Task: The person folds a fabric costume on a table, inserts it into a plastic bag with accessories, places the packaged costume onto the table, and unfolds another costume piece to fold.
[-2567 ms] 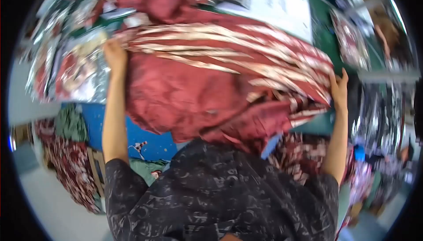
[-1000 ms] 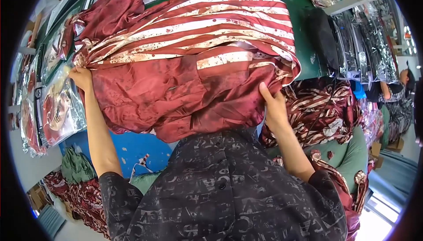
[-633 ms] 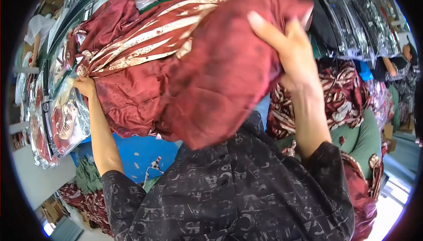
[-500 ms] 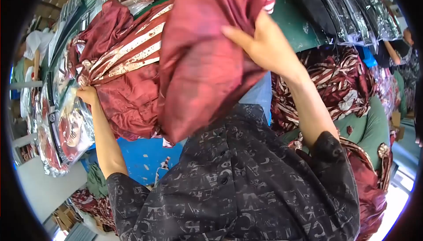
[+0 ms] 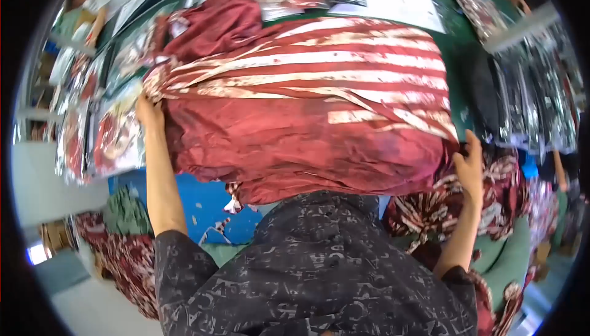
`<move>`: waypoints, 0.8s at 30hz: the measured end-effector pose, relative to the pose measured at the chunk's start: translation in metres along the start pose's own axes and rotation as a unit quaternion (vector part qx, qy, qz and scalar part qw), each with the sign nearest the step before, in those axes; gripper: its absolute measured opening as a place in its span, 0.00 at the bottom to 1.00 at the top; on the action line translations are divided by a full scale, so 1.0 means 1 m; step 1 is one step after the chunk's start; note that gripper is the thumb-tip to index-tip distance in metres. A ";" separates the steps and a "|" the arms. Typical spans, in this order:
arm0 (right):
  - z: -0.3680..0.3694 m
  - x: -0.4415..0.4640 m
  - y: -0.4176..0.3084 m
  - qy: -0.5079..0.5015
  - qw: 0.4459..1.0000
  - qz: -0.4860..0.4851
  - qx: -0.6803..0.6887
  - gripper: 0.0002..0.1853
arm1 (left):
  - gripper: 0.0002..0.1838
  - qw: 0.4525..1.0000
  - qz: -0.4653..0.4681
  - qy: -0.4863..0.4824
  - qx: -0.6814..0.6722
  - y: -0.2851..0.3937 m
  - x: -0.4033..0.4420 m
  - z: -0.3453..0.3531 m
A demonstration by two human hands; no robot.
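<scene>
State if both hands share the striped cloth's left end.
No, the left hand and right hand are at opposite ends of the striped cloth.

Black Shirt, Scattered Grey Print

I wear a loose black shirt (image 5: 307, 262) covered in small grey marks that look like letters and broken shapes, strewn across the front at uneven angles. They are too blurred for me to read as words. My left sleeve (image 5: 181, 265) and right sleeve (image 5: 458, 284) are short and wide, in the same dark printed cloth, ending near the elbow. Below them, my forearms, left hand (image 5: 149, 111) and right hand (image 5: 470, 167) are bare.
</scene>
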State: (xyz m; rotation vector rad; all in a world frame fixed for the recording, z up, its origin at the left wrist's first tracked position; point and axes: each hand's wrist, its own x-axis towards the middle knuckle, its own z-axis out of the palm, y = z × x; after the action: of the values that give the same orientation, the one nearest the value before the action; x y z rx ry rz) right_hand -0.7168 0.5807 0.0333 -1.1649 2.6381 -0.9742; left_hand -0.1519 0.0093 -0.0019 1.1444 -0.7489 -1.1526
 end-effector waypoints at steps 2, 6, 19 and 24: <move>-0.008 0.037 -0.038 -0.020 0.995 0.049 0.082 0.27 | 0.06 1.000 0.001 -0.019 0.022 0.006 0.011 -0.008; 0.036 0.130 -0.101 0.036 0.997 -0.063 0.021 0.21 | 0.20 0.991 0.058 0.059 0.104 0.028 -0.011 -0.003; 0.173 0.277 -0.090 0.013 0.946 -0.274 -0.171 0.15 | 0.19 0.803 0.196 -0.209 0.522 0.030 -0.006 -0.009; 0.164 0.270 -0.091 0.060 0.933 -0.280 -0.219 0.14 | 0.12 0.937 0.231 -0.051 0.258 0.063 0.025 -0.030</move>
State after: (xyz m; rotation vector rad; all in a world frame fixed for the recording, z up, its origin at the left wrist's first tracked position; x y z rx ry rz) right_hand -0.7956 0.2629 0.0009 -2.1032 2.7525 -0.5173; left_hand -0.0982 -0.0056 0.0474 1.2454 -1.3755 -0.6301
